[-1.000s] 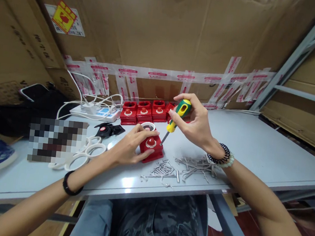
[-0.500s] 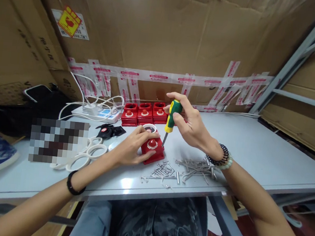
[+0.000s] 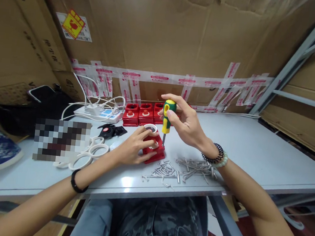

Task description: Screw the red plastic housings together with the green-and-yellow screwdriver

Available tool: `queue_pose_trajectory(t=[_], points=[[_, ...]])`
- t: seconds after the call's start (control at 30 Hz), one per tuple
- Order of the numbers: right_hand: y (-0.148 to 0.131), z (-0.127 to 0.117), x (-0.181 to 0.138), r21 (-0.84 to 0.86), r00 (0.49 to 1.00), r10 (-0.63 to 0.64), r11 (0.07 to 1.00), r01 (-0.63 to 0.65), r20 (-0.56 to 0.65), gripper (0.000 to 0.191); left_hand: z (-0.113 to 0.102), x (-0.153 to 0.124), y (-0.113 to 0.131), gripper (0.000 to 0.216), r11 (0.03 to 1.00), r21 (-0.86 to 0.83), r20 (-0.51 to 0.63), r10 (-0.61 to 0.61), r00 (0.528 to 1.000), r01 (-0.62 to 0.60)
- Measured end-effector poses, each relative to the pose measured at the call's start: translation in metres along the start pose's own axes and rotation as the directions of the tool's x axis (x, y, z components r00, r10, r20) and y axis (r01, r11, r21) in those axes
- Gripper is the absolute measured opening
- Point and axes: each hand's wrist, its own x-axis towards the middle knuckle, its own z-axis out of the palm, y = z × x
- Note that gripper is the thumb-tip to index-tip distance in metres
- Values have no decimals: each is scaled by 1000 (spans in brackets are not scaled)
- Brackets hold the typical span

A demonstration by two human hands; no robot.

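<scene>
My right hand (image 3: 184, 119) is closed around the green and yellow handle of a screwdriver (image 3: 168, 113). It stands nearly upright, its tip at the right corner of a red box (image 3: 156, 157) on the table. My left hand (image 3: 137, 146) grips that box from the left, fingers over its top and front, partly hiding the round red dome there. A white ring (image 3: 151, 128) sits at the back of the box's top. Just right of the box lie a heap of small screws (image 3: 165, 168) and a pile of longer, thin metal pieces (image 3: 196, 167).
Several similar red boxes (image 3: 130, 121) stand in a row behind. To the left are a white power strip (image 3: 112, 117) with cables, black plastic parts (image 3: 112, 131) and white rings (image 3: 99, 150). Cardboard (image 3: 161, 28) rises behind the table; a metal frame (image 3: 295, 59) stands right.
The screwdriver has swung from a lean to nearly upright, its handle moving left with my right hand. My left fingers have shifted over the red dome.
</scene>
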Motion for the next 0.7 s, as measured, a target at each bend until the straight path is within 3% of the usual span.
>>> queue_pose_trajectory(t=[0.07, 0.2, 0.3, 0.47, 0.6, 0.7], points=[[2, 1, 0, 8, 1000, 8, 1000, -8, -11, 35, -1, -1, 0, 12, 1000, 16, 9, 3, 1000, -3], [0, 5, -1, -157, 991, -51, 987, 31, -120, 34, -6, -3, 0, 20, 1000, -7, 64, 12, 998, -11], [-3, 2, -3, -156, 993, -83, 985, 68, -87, 34, -10, -4, 0, 26, 999, -41, 106, -5, 994, 9], [0, -2, -3, -22, 1000, -27, 999, 27, -3, 38, -9, -5, 0, 27, 997, -69, 118, -22, 993, 30], [-1, 3, -4, -185, 987, -122, 978, 101, -107, 37, -9, -5, 0, 25, 997, -69, 103, -15, 995, 22], [-5, 2, -6, -262, 980, -179, 953, 152, -82, 35, -9, -4, 1, 24, 998, -63, 96, -15, 995, 21]])
